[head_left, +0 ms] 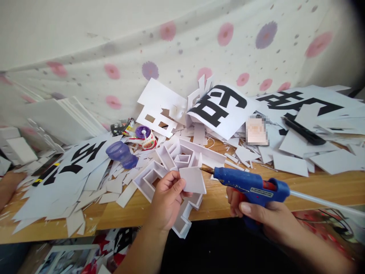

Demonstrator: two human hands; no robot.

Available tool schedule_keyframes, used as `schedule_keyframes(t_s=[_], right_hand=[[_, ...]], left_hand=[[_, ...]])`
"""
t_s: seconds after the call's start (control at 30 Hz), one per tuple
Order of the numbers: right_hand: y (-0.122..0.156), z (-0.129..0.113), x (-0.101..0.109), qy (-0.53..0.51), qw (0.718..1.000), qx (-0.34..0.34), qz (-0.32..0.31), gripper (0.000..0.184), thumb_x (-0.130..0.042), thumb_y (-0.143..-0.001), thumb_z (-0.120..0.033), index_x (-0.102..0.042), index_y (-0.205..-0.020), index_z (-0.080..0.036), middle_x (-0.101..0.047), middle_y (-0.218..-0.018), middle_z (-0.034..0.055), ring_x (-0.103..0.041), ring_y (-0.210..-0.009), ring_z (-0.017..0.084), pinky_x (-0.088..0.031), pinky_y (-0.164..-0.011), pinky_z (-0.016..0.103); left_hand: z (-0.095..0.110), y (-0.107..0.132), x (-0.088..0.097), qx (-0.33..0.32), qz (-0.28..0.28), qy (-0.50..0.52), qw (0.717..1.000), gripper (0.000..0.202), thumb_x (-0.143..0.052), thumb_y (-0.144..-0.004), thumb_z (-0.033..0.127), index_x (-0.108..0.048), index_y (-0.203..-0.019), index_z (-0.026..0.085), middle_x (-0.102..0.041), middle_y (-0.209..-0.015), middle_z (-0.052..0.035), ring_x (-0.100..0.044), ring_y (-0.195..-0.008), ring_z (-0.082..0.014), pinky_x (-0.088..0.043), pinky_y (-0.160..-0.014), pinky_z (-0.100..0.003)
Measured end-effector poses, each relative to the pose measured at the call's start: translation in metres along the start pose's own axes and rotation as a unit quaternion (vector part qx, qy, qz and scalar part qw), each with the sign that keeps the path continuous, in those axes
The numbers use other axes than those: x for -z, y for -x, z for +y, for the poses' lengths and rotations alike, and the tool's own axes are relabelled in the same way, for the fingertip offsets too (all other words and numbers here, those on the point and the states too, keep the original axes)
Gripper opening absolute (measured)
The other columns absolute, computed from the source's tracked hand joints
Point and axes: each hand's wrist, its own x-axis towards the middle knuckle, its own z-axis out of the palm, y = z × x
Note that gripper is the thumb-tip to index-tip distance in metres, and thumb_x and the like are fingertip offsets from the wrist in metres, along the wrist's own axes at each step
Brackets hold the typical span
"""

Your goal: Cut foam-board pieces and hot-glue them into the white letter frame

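My left hand (168, 198) pinches a small flat white foam board piece (193, 180) between thumb and fingers. Behind and under it lies a white hollow letter form (148, 179) with raised walls, partly hidden by the hand and jutting past the table's front edge. Wrapped round the handle of a blue hot glue gun (251, 182) is my right hand (256, 213). The gun's brown metal nozzle points left, its tip close to the upper right corner of the held piece; whether they touch I cannot tell. A long translucent glue stick (322, 201) sticks out of its back.
White scraps (114, 186) litter the wooden table (216, 201). Printed character sheets (219, 106) lie behind. A purple cup (122, 154), an instant noodle cup (148, 140) and a black cutter knife (305, 131) lie around. Another person's hand (11, 186) rests at the far left.
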Motion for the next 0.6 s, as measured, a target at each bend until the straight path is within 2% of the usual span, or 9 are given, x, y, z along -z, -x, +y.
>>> schedule_keyframes(t_s=[0.37,0.6], right_hand=[[0.0022,-0.0001,0.0002,0.026,0.999,0.016,0.031,0.032,-0.065,-0.084,-0.052,-0.065,-0.077,-0.021,-0.059,-0.074,0.0046,-0.057,-0.077,0.02,-0.05,-0.068,0.031],[0.0043,-0.0004,-0.0036,0.104,0.993,0.019,0.055,0.027,-0.067,-0.082,-0.049,-0.07,-0.082,-0.023,-0.066,-0.077,0.0052,-0.062,-0.074,0.02,-0.055,-0.067,0.031]], left_hand=[[-0.0022,0.0002,0.0,0.01,-0.003,0.012,1.0,0.029,-0.086,-0.069,0.035,-0.067,-0.079,0.016,-0.064,-0.077,-0.0005,-0.058,-0.066,-0.0103,-0.051,-0.056,-0.02],[0.0024,0.0021,-0.0004,-0.012,0.021,-0.002,1.0,0.029,-0.087,-0.067,0.036,-0.067,-0.075,0.016,-0.061,-0.071,0.0012,-0.056,-0.064,-0.0096,-0.051,-0.057,-0.02]])
